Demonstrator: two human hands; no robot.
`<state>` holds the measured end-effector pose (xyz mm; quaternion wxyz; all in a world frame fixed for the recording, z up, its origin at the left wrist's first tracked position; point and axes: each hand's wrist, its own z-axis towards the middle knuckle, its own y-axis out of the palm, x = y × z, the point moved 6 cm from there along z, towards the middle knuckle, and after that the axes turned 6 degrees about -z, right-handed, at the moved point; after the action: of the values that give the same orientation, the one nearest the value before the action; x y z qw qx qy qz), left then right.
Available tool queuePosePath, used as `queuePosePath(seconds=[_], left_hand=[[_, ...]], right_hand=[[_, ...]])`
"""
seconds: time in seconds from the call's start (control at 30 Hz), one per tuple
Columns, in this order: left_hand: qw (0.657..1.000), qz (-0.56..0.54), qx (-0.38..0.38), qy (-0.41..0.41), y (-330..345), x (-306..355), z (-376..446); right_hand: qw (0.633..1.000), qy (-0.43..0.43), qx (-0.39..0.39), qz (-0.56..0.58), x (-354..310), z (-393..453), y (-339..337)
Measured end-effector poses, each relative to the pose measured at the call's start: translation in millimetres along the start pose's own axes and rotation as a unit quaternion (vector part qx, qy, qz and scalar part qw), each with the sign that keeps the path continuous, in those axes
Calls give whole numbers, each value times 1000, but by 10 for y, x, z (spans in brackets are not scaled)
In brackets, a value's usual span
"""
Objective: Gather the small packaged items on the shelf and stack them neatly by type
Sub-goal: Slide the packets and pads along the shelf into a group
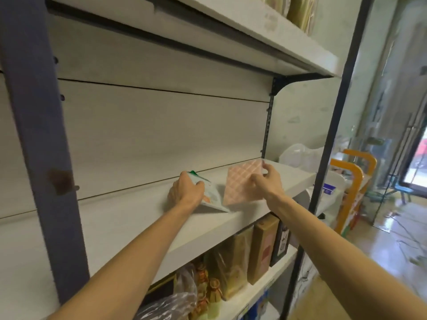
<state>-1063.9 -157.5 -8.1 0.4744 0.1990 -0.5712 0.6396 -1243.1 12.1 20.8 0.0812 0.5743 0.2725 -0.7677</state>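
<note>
Reaching over the white shelf point(129, 218), both hands hold flat packets near its right end. Left hand point(184, 192) has its fingers curled round a white-and-green packet point(211, 195), whose lower edge rests on the shelf. Right hand point(268, 181) pinches the pink checked packet point(242, 183) by its top corner, upright, just beside the other.

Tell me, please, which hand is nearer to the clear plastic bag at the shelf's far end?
Right. The right hand, holding the pink packet, is just short of the plastic bag; the left hand is farther.
</note>
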Motion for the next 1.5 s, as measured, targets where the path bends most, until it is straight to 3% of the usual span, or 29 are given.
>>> queuePosePath(seconds=[0.2,0.5,0.6,0.73,0.87,1.03,1.17,1.3,1.43,1.5], left_hand=[[997,55,3,60,371,58,337],[986,148,-27,76,1273,442,820],[971,199,-18,131,1625,728,844],[956,191,-100,197,2195,1031,885],[945,244,-130,175,2570,1157,1028],[920,363,-72,129,2804,1250,1229],[944,307,-27,117,2926,1251,1344],[965,245,-56,78,2984,1220,1403],[956,274,-54,86,3007,1238,1422],[950,295,-51,85,3012,1247,1425]], right_hand=[[999,-15,-20,-28,166,616,-21],[993,-48,-84,-61,647,1766,-375],[988,-70,-117,-66,799,2207,-559],[986,-77,-133,-58,943,2831,-751],[988,-68,-126,-62,1133,3351,-802],[981,-62,-164,-85,1374,3774,-637],[981,-93,-161,-57,1401,4067,-543],[980,-92,-175,21,1384,4314,-447],[977,-112,-181,28,1365,4475,-345],[970,-145,-194,-25,1371,4510,-302]])
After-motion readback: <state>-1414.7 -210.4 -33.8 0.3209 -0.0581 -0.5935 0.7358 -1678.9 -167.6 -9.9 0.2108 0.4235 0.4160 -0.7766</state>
